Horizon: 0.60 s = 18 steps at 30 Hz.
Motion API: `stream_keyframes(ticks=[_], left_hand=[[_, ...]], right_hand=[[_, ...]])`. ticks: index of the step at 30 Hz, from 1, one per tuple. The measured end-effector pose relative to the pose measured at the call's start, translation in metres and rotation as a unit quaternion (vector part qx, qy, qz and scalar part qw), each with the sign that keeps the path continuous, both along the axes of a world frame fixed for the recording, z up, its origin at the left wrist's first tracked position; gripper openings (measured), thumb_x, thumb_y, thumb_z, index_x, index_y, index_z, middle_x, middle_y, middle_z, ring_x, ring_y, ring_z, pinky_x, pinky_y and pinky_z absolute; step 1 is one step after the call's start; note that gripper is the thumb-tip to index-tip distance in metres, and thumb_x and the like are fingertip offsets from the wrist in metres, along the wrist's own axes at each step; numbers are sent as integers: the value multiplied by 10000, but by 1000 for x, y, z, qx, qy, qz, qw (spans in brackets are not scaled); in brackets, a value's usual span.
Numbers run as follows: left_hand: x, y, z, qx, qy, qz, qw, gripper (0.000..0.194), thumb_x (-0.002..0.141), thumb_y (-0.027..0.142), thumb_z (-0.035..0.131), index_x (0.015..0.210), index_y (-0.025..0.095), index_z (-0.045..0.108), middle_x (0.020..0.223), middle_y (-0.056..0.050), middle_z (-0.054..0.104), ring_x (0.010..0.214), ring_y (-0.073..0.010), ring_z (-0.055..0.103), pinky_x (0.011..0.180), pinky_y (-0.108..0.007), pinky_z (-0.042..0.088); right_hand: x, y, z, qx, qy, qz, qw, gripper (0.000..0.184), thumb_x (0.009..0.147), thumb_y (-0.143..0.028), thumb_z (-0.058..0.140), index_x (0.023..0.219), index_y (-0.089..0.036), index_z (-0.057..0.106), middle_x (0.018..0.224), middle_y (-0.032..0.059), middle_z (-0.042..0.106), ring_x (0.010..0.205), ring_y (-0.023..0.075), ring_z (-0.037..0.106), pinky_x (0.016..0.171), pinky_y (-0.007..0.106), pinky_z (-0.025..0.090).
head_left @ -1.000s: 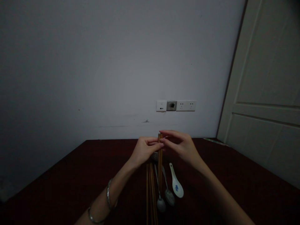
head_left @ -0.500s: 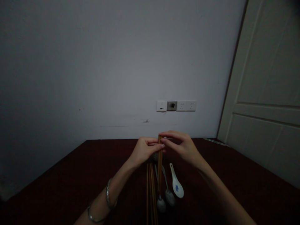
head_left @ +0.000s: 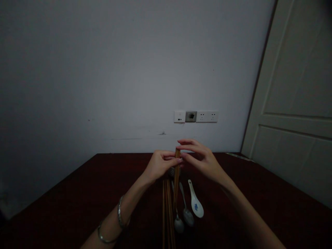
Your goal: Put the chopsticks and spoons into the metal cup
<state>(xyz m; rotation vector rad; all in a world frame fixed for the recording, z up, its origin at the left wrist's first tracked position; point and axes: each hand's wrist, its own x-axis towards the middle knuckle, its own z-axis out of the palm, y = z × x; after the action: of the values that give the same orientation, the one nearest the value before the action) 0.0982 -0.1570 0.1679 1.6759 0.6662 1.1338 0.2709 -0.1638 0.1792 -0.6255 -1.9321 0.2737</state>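
Several wooden chopsticks [head_left: 176,181] stand almost upright in a bundle above the table, held between the thumb and fingers of my left hand [head_left: 162,164]. At their upper end, the index fingertip of my right hand [head_left: 201,157] lies on the top and the thumb touches the right side; another finger is raised. Below, more chopsticks [head_left: 166,214] lie side by side. Right of them are a metal spoon [head_left: 178,224], a second metal spoon [head_left: 188,217] and a white soup spoon with a blue pattern [head_left: 197,207]. A perforated metal object [head_left: 171,172] is mostly hidden behind the bundle.
The dark red table [head_left: 116,193] meets a pale wall [head_left: 129,76] at its far edge. Wall sockets [head_left: 206,117] sit above it. A light panelled door [head_left: 293,103] stands at the right. A flat strip [head_left: 238,156] lies by the far right edge.
The right hand's fingers have loosened and spread slightly at the chopsticks' top, with one finger lifted higher. My left hand keeps its hold; the view has shifted slightly.
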Motion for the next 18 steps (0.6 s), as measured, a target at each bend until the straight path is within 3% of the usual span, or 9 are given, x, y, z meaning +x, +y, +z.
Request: stream_keyframes(ticks=[18], left_hand=[[1,3,-5,12,23,8,1000,203,732,258,647,846,97,698,785,-102,705,702,-151,645,687,-269,487]], right_hand=[[2,4,-1,-2,-3,-1,1000,230,821,-227,524,977,-284,684,1126,52,589,1037,190,541,878,390,447]])
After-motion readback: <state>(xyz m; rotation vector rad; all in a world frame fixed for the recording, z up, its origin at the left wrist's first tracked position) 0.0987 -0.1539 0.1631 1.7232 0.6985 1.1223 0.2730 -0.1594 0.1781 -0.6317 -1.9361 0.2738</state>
